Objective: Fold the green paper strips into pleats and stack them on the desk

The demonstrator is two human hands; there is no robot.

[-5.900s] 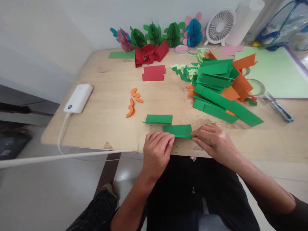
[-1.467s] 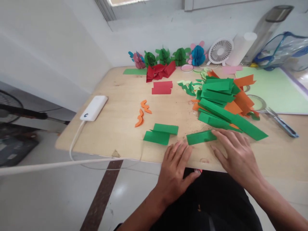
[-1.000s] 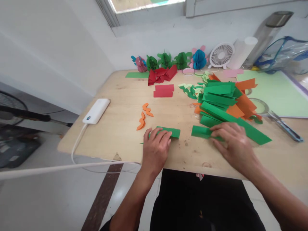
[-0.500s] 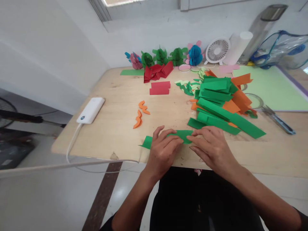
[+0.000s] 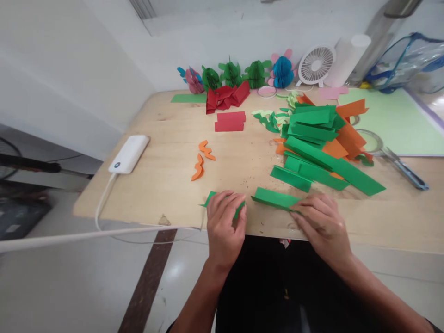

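Note:
At the table's front edge, my left hand is closed over a green folded paper piece, whose ends stick out on both sides of the fingers. A second folded green paper strip lies to the right, with a gap between the two. My right hand pinches the right end of this strip between thumb and fingers. Beyond the right hand is a heap of folded green strips with orange paper under and among them. Two wavy orange paper cutouts lie beyond my left hand.
A white power bank with a cable sits at the left. Red folded paper lies mid-table. Honeycomb paper figures and a small white fan line the wall. At the right are a utility knife and a tape roll.
My hands have moved apart, left hand leftward and right hand rightward. The green paper between them now shows as two separate pieces. The view has shifted slightly.

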